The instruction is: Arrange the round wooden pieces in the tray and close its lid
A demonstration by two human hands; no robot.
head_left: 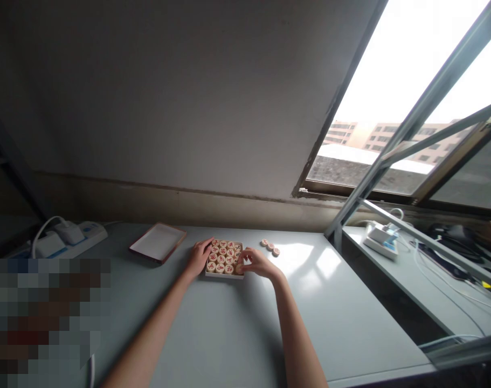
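A shallow open box point(225, 276) on the table holds several round, pale Chinese chess pieces point(221, 258) in rows, marked with red characters. My left hand point(199, 257) holds the box by its left side, fingers bent along the edge. At the front right corner of the box, my right hand point(258, 262) pinches a chess piece point(239, 268), partly covered by the fingers. This hand also hides some of the pieces on the right side. Three loose chess pieces point(270, 247) lie in a slanting row behind and to the right of my right hand.
The box lid point(158, 242) lies with its white inside up, left of the box. Power strips with plugs point(73, 237) sit at the far left, and another power strip point(381, 240) is on the right-hand table. A metal frame post point(352, 202) rises beside the window.
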